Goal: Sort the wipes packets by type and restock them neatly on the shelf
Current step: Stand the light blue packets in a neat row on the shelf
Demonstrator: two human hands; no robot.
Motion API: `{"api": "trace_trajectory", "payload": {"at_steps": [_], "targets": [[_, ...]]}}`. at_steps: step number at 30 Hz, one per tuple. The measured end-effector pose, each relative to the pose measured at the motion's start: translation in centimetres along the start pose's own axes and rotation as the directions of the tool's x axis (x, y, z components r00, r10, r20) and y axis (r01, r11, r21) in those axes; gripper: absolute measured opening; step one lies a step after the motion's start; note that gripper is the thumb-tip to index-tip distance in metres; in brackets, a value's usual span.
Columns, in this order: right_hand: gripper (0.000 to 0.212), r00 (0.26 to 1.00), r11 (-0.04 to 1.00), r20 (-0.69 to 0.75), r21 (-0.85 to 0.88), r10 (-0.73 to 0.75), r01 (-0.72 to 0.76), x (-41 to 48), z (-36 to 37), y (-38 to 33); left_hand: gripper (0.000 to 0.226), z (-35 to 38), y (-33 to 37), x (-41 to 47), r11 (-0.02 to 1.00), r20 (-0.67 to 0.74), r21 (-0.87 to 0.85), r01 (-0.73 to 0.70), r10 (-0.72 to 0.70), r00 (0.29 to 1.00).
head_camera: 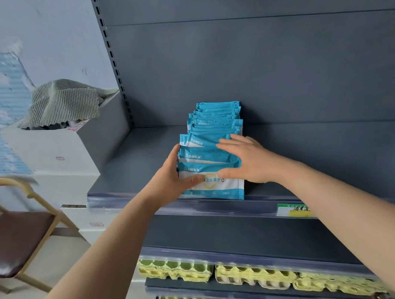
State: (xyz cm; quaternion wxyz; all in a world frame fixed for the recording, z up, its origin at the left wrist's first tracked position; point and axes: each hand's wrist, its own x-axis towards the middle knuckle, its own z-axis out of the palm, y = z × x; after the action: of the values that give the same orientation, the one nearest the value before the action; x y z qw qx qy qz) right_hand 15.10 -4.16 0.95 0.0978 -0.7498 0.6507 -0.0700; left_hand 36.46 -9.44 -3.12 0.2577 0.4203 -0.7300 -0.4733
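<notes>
Blue wipes packets (212,148) stand in a row at the front edge of the shelf (130,163). The left hand (170,179) and right hand (253,161) press them with straight fingers. They look light, soft and slippery: squeeze the sides.

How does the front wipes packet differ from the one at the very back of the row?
The front packet shows its white printed face; the back packet shows only its teal top. Both thumbs rest on the front packet; neither the left hand nor the right hand touches the back packet. Both look the same teal type, in one row on the shelf.
</notes>
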Motion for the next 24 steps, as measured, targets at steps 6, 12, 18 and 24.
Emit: {"api": "trace_trajectory", "payload": {"at_steps": [6,12,18,24], "targets": [[0.094,0.993,0.985,0.119,0.173,-0.026,0.005,2.5,-0.6,-2.7,0.111,-0.4,-0.2,0.4,0.999,-0.038,0.034,0.001,0.000,0.999],[0.096,0.993,0.979,0.118,0.204,-0.014,-0.010,3.1,-0.6,-2.7,0.103,-0.9,0.0,1.0,0.998,0.013,0.058,-0.004,0.003,1.000],[0.099,0.989,0.925,-0.009,0.355,0.145,-0.133,-0.1,0.7,0.7,0.072,-1.1,-1.0,1.4,0.998,0.055,0.064,-0.005,0.001,0.998],[0.097,0.986,0.790,0.042,0.593,0.163,-0.155,-0.3,2.5,1.0,0.066,-0.2,-1.1,2.7,0.996,0.134,0.089,0.014,-0.026,0.991]]}}
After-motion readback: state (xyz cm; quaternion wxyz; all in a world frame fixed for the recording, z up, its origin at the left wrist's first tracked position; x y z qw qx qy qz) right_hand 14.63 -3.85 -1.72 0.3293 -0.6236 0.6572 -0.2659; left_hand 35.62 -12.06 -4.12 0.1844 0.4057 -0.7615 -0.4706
